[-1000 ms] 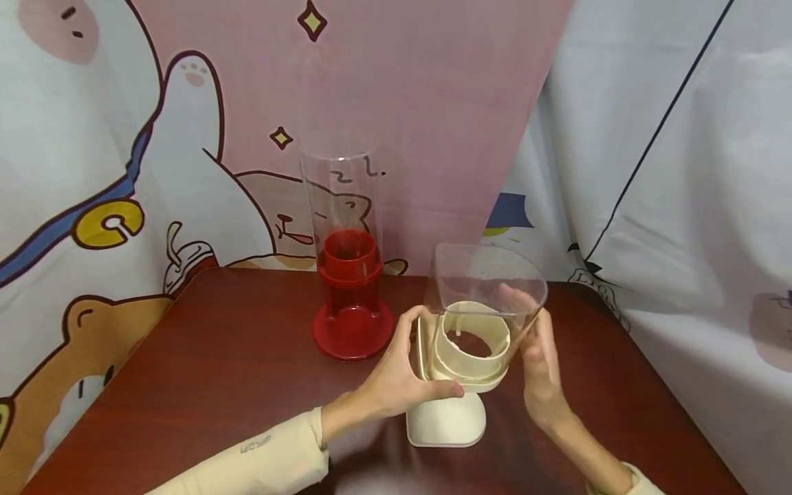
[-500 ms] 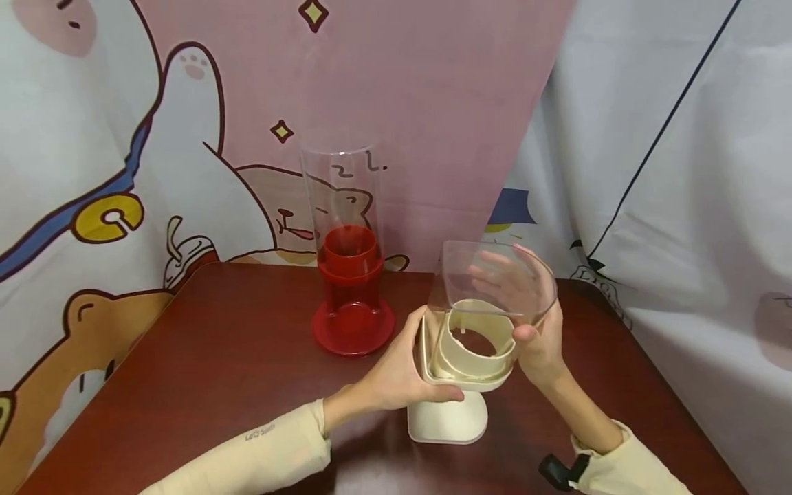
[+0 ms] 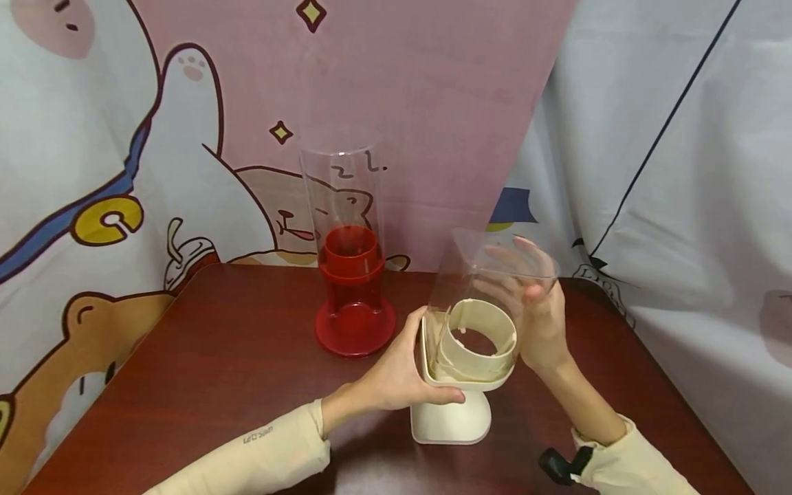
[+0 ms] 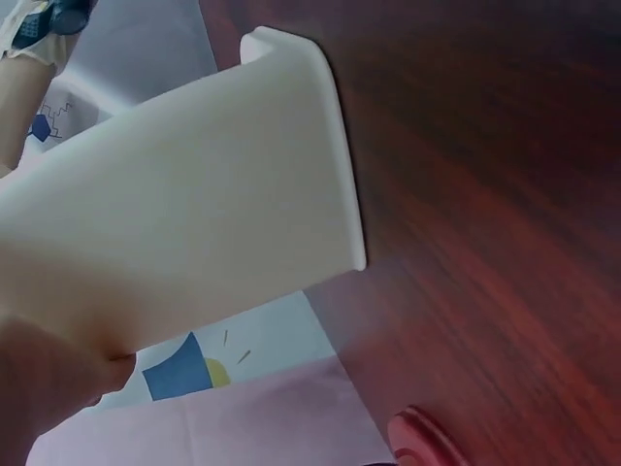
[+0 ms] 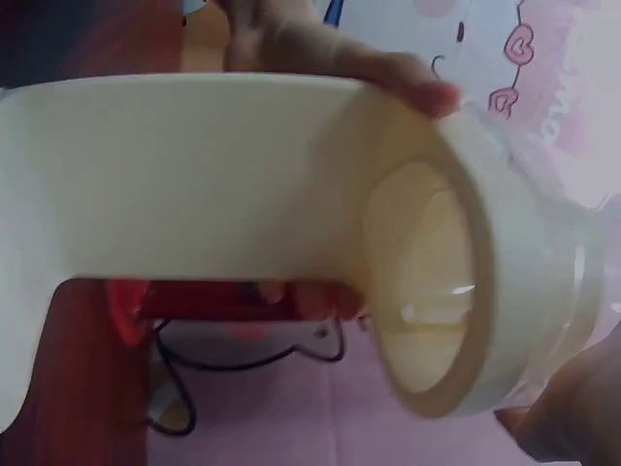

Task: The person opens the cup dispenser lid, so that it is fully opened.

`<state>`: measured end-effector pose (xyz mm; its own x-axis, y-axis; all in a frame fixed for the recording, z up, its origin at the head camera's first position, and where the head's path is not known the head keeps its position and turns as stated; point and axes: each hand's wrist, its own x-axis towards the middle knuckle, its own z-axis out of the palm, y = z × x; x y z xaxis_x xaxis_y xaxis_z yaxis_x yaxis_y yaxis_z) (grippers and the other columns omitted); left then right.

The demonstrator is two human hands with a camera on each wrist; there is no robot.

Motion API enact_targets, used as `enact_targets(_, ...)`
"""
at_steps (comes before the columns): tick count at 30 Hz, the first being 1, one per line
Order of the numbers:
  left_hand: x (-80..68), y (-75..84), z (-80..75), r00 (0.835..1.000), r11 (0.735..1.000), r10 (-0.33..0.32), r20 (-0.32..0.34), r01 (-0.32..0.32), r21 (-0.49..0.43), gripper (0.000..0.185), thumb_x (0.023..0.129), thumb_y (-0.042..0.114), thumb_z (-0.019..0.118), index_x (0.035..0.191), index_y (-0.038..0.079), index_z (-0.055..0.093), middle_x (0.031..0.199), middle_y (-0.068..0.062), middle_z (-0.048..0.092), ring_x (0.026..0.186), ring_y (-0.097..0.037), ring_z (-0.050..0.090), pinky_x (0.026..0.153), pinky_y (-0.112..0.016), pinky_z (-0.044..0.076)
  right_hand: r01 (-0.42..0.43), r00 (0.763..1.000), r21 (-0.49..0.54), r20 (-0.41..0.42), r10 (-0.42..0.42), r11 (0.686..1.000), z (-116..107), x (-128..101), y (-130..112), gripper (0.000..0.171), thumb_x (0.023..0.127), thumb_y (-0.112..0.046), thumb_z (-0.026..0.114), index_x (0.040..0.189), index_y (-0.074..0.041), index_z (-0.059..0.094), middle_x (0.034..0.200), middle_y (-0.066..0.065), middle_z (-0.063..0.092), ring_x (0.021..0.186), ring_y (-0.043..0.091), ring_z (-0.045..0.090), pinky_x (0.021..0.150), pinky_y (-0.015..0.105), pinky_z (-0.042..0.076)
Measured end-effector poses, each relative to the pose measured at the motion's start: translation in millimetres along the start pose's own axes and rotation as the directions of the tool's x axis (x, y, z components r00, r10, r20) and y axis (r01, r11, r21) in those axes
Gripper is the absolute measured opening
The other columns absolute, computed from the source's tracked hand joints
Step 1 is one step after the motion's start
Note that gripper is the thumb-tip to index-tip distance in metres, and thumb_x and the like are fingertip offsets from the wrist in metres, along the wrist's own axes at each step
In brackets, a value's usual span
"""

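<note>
clear hopper point(image 3: 495, 289) | both hands grip | red dispenser point(image 3: 353, 275) near, apart

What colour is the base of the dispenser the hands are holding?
Cream, seen best in the head view: the base stands on the table under the clear container.

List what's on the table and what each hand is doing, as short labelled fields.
surface: dark red table
near item: cream dispenser with clear container on top
far item: red dispenser with tall clear tube
left hand: grips the cream dispenser's upper body
right hand: holds the clear container's side
backdrop: cartoon cloth
</note>
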<state>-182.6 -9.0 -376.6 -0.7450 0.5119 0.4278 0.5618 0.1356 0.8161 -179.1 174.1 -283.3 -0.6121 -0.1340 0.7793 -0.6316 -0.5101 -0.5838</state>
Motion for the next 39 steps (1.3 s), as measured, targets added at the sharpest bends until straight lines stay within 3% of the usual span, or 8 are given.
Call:
enact_targets(10,2.6,-0.7,-0.8,0.999,1.0,0.028,0.022,-0.028,0.0,0.112,0.051,0.037,0.085,0.136,0.031,0.013,0.127,0.015,0.04,0.115,-0.002,0.043,0.099,-0.025,0.037,0.114,0.993,0.063,-0.03,-0.112,0.992,6,-8,1,0.081,0.074,-0.029,0.071,0.132,0.004,0.026,0.121,0.025,0.051,0.107,0.037,0.055,0.088,0.043,0.047)
enact_targets(19,4.0,0.1,1.2,0.999,1.0,0.017,0.038,-0.016,-0.023,0.107,0.053,0.042,0.083,0.134,0.032,0.014,0.125,0.012,0.041,0.112,-0.004,0.045,0.097,-0.025,0.039,-0.002,0.997,-0.231,0.074,0.02,0.973,14,14,-17,0.083,0.076,-0.036,0.069,0.133,0.007,0.026,0.122,0.024,0.05,0.106,0.031,0.057,0.088,0.036,0.048)
enact_targets(23,-1.1,5.6,0.2,1.0,1.0,-0.006,0.012,0.006,0.018,0.106,0.054,0.041,0.083,0.134,0.03,0.015,0.125,0.012,0.04,0.114,-0.005,0.043,0.098,-0.027,0.037,-0.06,0.998,-0.065,0.007,0.06,0.996,0,29,-20,0.078,0.076,-0.037,0.068,0.132,0.002,0.031,0.121,0.023,0.052,0.105,0.033,0.057,0.089,0.04,0.047)
enact_targets(27,-4.3,22.2,-4.3,1.0,1.0,-0.01,0.005,0.01,-0.022,0.102,0.056,0.028,0.085,0.134,0.024,0.019,0.123,0.004,0.043,0.111,-0.008,0.045,0.097,-0.028,0.038,-0.024,0.995,0.085,-0.098,0.033,0.996,-31,47,-27,0.078,0.075,-0.035,0.07,0.133,-0.001,0.03,0.12,0.025,0.051,0.103,0.038,0.056,0.085,0.046,0.048)
enact_targets(30,-3.0,32.9,-7.5,1.0,0.999,-0.008,0.007,0.008,-0.041,0.099,0.057,0.02,0.084,0.133,0.019,0.02,0.122,0.0,0.044,0.109,-0.009,0.046,0.096,-0.027,0.038,0.021,0.979,0.033,-0.204,-0.013,0.999,-58,58,-32,0.082,0.071,-0.037,0.073,0.132,-0.003,0.03,0.118,0.028,0.051,0.101,0.04,0.056,0.082,0.046,0.049)
enact_targets(34,-0.4,36.9,-9.8,1.0,1.0,-0.008,0.01,0.009,-0.027,0.099,0.058,0.019,0.083,0.133,0.017,0.02,0.122,-0.002,0.044,0.11,-0.01,0.045,0.096,-0.026,0.038,0.032,0.934,-0.154,-0.348,-0.084,0.988,-94,63,-33,0.081,0.069,-0.036,0.076,0.128,-0.004,0.031,0.117,0.027,0.051,0.099,0.039,0.058,0.078,0.041,0.052)
enact_targets(37,-2.4,36.3,-9.5,0.999,0.999,-0.024,0.022,0.025,-0.032,0.1,0.058,0.019,0.084,0.134,0.017,0.019,0.122,-0.001,0.044,0.11,-0.011,0.045,0.096,-0.026,0.038,-0.025,0.886,-0.32,-0.446,-0.128,0.947,-122,50,-26,0.07,0.073,-0.025,0.073,0.126,-0.006,0.032,0.114,0.018,0.052,0.096,0.03,0.059,0.076,0.029,0.052)
enact_targets(39,-4.8,35.3,-8.0,0.999,0.999,-0.036,0.031,0.037,-0.039,0.1,0.058,0.019,0.084,0.134,0.018,0.018,0.122,0.0,0.044,0.11,-0.011,0.045,0.096,-0.026,0.038,-0.117,0.855,-0.44,-0.5,-0.135,0.891,-144,36,-18,0.066,0.075,-0.019,0.072,0.127,-0.011,0.032,0.114,0.013,0.05,0.097,0.024,0.057,0.077,0.023,0.049)
